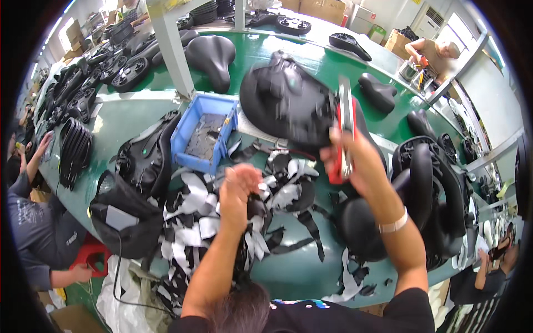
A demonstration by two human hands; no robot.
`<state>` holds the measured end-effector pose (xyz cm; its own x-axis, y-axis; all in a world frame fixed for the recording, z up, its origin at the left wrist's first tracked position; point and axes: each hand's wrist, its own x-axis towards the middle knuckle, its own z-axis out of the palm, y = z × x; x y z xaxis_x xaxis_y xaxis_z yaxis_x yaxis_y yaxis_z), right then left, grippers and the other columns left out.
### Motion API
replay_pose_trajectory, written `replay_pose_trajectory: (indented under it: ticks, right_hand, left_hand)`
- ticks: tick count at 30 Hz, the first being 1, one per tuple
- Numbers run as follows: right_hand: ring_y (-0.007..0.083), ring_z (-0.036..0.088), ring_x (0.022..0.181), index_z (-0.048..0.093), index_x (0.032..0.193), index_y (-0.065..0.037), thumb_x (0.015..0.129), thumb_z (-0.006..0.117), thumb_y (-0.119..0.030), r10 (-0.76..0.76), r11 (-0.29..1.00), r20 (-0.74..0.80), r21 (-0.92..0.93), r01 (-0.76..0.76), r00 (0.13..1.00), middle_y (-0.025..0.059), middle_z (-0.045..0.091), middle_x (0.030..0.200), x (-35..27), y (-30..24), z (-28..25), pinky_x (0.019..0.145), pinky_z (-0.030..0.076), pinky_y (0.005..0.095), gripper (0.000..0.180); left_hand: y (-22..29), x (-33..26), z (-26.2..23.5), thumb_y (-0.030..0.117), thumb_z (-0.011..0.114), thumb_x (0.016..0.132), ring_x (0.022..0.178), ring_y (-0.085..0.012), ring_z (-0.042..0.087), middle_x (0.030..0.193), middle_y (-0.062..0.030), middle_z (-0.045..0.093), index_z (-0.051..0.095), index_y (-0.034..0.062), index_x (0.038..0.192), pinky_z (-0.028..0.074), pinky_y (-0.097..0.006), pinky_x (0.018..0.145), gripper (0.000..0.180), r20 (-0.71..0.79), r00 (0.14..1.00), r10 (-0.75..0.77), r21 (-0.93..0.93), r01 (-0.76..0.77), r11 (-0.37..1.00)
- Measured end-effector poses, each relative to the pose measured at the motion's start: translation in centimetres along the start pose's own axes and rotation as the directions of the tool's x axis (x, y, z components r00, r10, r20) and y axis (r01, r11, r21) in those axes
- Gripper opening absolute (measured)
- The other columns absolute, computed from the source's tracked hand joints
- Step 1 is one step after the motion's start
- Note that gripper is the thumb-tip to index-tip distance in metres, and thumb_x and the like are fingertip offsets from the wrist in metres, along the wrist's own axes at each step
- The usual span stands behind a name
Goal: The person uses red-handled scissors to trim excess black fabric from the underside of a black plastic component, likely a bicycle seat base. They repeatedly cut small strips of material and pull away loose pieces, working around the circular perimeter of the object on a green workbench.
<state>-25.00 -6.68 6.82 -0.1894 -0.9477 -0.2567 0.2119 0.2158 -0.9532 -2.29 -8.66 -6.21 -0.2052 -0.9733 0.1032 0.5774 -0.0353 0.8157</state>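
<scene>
My right hand [358,161] is closed around a red-and-silver hand stapler [346,127], raised with its long metal end pointing away from me. Just left of it, a black bicycle saddle [286,100] with its underside showing is smeared by motion, above the far part of the bench. My left hand [237,191] hovers over a heap of black and white trimmed scraps [194,216]. Its fingers are loosely bent, with nothing visible in them. Beyond it stands a blue bin [204,133] holding small grey pieces.
Upturned saddles [147,155] and a black bag [119,211] with a cable lie to the left. Stacked saddles [427,194] crowd the right. A grey post [171,50] rises behind the blue bin. Co-workers are at both sides and across the green bench [294,266].
</scene>
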Motion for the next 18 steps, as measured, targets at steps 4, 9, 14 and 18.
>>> replay_pose_trajectory:
  ticks: [4, 9, 14, 18]
  right_hand:
    - [0.0085, 0.056, 0.065, 0.053, 0.114, -0.001, 0.082, 0.069, -0.016, 0.114, 0.941, 0.108, -0.332, -0.072, 0.988, 0.0037, 0.055, 0.089, -12.7, 5.7, -2.2, 0.055, 0.047, 0.0234, 0.039]
    - [0.0143, 0.063, 0.072, 0.049, 0.126, 0.000, 0.081, 0.068, -0.006, -0.092, 0.860, 0.044, -0.500, 0.101, 0.995, 0.0100, 0.065, 0.099, -18.9, 10.3, -5.5, 0.066, 0.052, 0.0288, 0.049]
    - [0.0244, 0.058, 0.063, 0.052, 0.132, -0.011, 0.077, 0.070, -0.009, -0.383, 0.198, 0.480, -0.792, 0.578, 0.789, 0.0088, 0.059, 0.080, -17.7, 9.6, -7.7, 0.057, 0.048, 0.0343, 0.057]
    - [0.0226, 0.054, 0.058, 0.055, 0.129, -0.014, 0.079, 0.069, -0.013, -0.249, -0.121, 0.666, -0.741, 0.660, 0.703, 0.0071, 0.053, 0.074, -16.2, 7.5, -7.2, 0.052, 0.045, 0.0356, 0.051]
  left_hand:
    - [3.1, -1.5, -1.1, 0.042, 0.057, 0.092, 0.097, -0.0201, 0.062, 0.107, -0.0089, 0.063, 0.057, 0.0031, 0.115, 0.049, -0.034, 0.089, 0.045, 0.114, 0.878, -0.464, -0.145, 0.477, 0.867]
    - [3.4, -6.0, -0.2, 0.039, 0.070, 0.082, 0.094, -0.0127, 0.055, 0.105, -0.0043, 0.059, 0.056, 0.0001, 0.119, 0.046, -0.027, 0.083, 0.055, -0.013, 0.910, -0.414, 0.340, 0.393, 0.854]
    - [5.7, -5.7, 1.8, 0.043, 0.069, 0.081, 0.080, -0.0106, 0.057, 0.094, -0.0028, 0.060, 0.059, 0.0023, 0.111, 0.048, -0.026, 0.070, 0.051, 0.040, 0.835, -0.548, 0.575, 0.429, 0.696]
    - [6.8, -4.7, 5.1, 0.038, 0.068, 0.082, 0.078, -0.0106, 0.058, 0.092, -0.0035, 0.063, 0.060, 0.0023, 0.108, 0.049, -0.026, 0.071, 0.045, 0.148, 0.824, -0.547, 0.630, 0.348, 0.695]
